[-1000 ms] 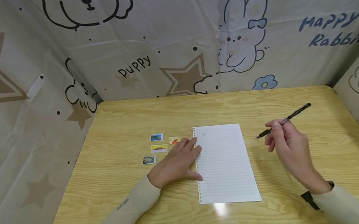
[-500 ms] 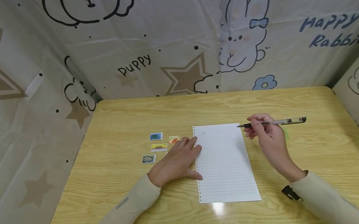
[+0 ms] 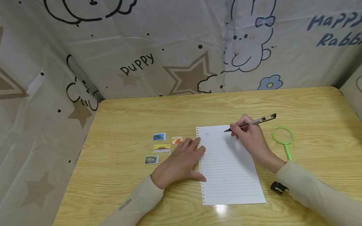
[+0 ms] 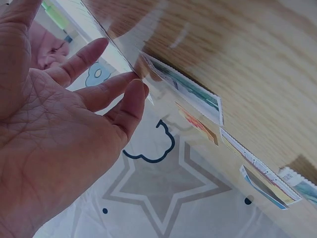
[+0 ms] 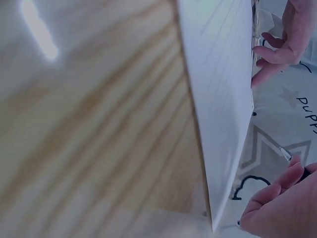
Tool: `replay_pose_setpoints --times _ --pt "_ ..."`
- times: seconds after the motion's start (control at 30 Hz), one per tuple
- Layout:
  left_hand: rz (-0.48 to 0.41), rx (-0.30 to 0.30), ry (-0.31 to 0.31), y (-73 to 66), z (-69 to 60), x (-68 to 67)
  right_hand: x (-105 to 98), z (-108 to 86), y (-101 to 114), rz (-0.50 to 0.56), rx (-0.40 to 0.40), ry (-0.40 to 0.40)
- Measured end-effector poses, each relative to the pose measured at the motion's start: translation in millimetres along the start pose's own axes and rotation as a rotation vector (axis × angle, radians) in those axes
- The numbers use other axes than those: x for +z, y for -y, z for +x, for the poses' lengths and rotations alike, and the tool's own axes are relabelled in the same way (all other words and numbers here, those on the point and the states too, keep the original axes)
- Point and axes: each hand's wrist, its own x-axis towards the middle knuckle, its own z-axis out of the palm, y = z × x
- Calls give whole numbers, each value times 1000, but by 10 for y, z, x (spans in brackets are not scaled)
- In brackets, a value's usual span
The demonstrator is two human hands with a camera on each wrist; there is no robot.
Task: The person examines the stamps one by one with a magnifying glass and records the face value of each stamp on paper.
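A white lined sheet of paper (image 3: pixel 229 178) with punched holes lies on the table. My left hand (image 3: pixel 180 162) rests on its left edge, fingers spread, nothing gripped. Over the upper right of the sheet, my right hand (image 3: pixel 251 140) pinches a black pen (image 3: pixel 255 122). The pen tip (image 5: pixel 286 153) stands apart from the paper in the right wrist view. A faint small mark (image 3: pixel 207 134) shows near the sheet's upper left. Left of it lie a blue stamp (image 3: pixel 159 137), a yellow stamp (image 3: pixel 162 148), a grey-green stamp (image 3: pixel 151 159) and a red-and-yellow stamp (image 3: pixel 177 140).
A green-rimmed magnifying glass (image 3: pixel 282 135) lies right of the sheet, its handle end hidden by the right sleeve. Near my left fingers, another green stamp (image 4: pixel 190 91) shows in the left wrist view. A printed cloth (image 3: pixel 106 75) stands behind the wooden table (image 3: pixel 132 118).
My right hand has moved left with the pen, from beside the sheet to above its upper part. The magnifying glass has come into sight behind it. My left hand has stayed put.
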Motion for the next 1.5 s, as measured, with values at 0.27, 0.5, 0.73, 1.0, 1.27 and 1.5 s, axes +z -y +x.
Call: replay_pose_setpoints --times 0.27,0.5,0.73,1.0,1.27,1.5 --pt "-4 -12 13 -9 11 6 97 116 -55 -31 103 51" --pt "13 -13 13 -4 18 17 136 174 -109 -112 92 109" --pt "13 -24 20 -6 5 11 167 185 -111 -156 110 115" --pt "5 -28 27 -6 11 21 162 180 -105 -227 72 122" --pt "-18 -38 39 -3 11 33 146 166 -103 -227 78 128" --pt "-18 -36 34 -1 6 31 141 168 -108 -229 86 108"
